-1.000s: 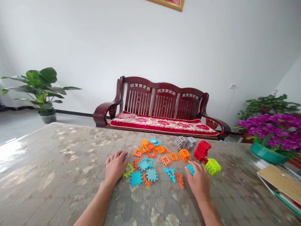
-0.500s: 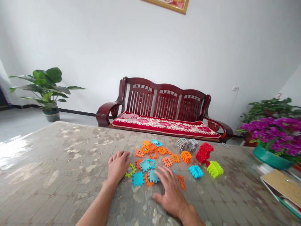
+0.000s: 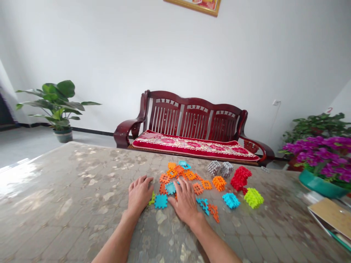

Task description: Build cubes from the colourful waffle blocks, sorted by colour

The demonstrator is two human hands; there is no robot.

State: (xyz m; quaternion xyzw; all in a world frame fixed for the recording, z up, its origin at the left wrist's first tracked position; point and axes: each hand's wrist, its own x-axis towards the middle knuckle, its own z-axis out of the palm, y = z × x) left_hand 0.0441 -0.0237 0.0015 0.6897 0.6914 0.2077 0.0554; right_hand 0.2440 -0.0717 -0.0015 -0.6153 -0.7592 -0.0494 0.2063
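Flat interlocking plastic pieces, orange and blue, lie in a loose heap in front of me. My left hand point(image 3: 140, 193) rests on the table at the heap's left edge, fingers apart, beside a partly covered lime-green piece point(image 3: 152, 198). A solid blue square piece point(image 3: 161, 201) lies between my hands. My right hand point(image 3: 185, 201) is spread over the pieces, its fingertips by another blue piece point(image 3: 170, 187); it covers some of those beneath. Just right of this hand are a blue triangular piece point(image 3: 203, 205) and an orange triangular piece point(image 3: 214, 212).
Right of the heap stand stacks sorted by colour: grey point(image 3: 214, 167), orange point(image 3: 219, 183), red point(image 3: 240, 178), blue point(image 3: 231, 200) and lime-green point(image 3: 253, 198). Farther right are a green flowerpot point(image 3: 320, 183) and a brown box point(image 3: 330, 215). A wooden bench point(image 3: 192, 117) stands behind the table.
My right hand has moved forward and left over the heap, uncovering the blue triangular piece. My left hand stays nearly in place. The view has shifted slightly.
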